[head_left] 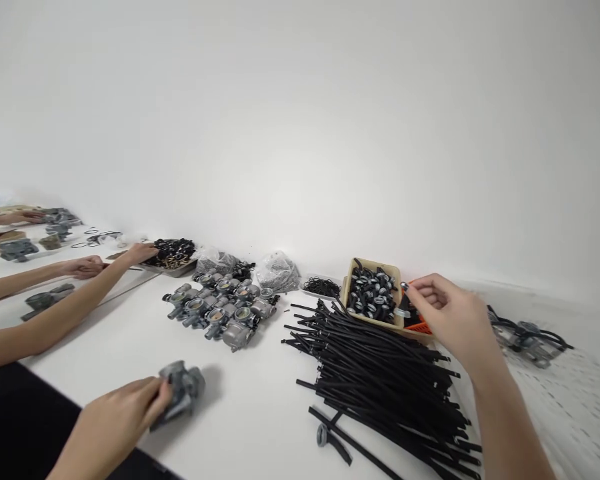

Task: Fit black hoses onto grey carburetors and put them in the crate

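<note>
Your left grip [123, 415] clasps a grey metal part [183, 389]; your right grip [453, 319] pinches a small black fitting [406, 306], cream tub [391, 271] beside it.

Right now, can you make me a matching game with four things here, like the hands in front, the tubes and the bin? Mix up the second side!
Column one
1. left hand
2. cream bin
3. black tubes
4. right hand

Column two
A. lying in a big pile
B. pinching a small black part
C. holding a grey metal part
D. filled with little black bits

Right pairs: 1-C, 2-D, 3-A, 4-B
</note>
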Demonstrator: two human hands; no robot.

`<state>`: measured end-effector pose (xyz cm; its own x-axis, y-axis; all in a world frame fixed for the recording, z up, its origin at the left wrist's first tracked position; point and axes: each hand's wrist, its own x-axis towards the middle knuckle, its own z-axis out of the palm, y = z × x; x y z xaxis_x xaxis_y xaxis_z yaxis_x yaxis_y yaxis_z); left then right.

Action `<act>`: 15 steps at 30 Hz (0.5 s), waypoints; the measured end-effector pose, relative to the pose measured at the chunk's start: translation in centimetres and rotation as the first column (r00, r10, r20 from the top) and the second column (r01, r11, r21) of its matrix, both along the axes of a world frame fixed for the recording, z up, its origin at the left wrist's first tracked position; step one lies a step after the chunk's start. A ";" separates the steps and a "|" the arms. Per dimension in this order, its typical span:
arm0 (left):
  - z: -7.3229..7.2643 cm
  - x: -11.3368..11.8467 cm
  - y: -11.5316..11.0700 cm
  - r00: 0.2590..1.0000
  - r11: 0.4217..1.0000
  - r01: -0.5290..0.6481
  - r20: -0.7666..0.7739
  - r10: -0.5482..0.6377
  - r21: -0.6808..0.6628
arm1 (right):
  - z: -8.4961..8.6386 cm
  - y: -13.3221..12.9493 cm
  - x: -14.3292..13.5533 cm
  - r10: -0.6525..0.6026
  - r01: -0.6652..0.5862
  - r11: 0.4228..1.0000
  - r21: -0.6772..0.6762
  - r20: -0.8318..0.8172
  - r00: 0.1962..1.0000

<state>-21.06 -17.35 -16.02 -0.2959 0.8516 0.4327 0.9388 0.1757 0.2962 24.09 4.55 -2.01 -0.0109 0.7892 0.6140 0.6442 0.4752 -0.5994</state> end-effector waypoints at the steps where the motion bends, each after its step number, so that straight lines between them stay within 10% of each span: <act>1: 0.2 2.4 0.9 0.995 0.996 0.068 -0.065 -0.072 -0.061 | 0.1 -0.4 -0.3 0.022 -0.022 1.000 -0.003 0.006 1.000; 7: 1.2 15.4 6.6 0.921 0.936 0.347 -0.162 -0.353 -0.064 | 0.4 -2.2 -0.8 0.154 -0.153 0.987 -0.041 0.029 0.988; 11: -2.0 16.1 7.5 0.909 0.912 0.387 0.111 -0.402 0.132 | 0.8 -2.5 0.0 0.147 -0.147 0.988 -0.047 -0.002 0.989; 15: -5.9 15.1 7.7 0.720 0.880 0.470 0.546 -0.428 0.070 | 1.3 -2.6 -0.2 0.187 -0.192 0.981 -0.040 -0.091 0.978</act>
<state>-5.98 -9.66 -21.96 -0.0336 0.9653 0.2588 0.6073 -0.1860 0.7724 23.89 2.00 -0.69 -0.1115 0.8068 0.5802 0.4900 0.5526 -0.6742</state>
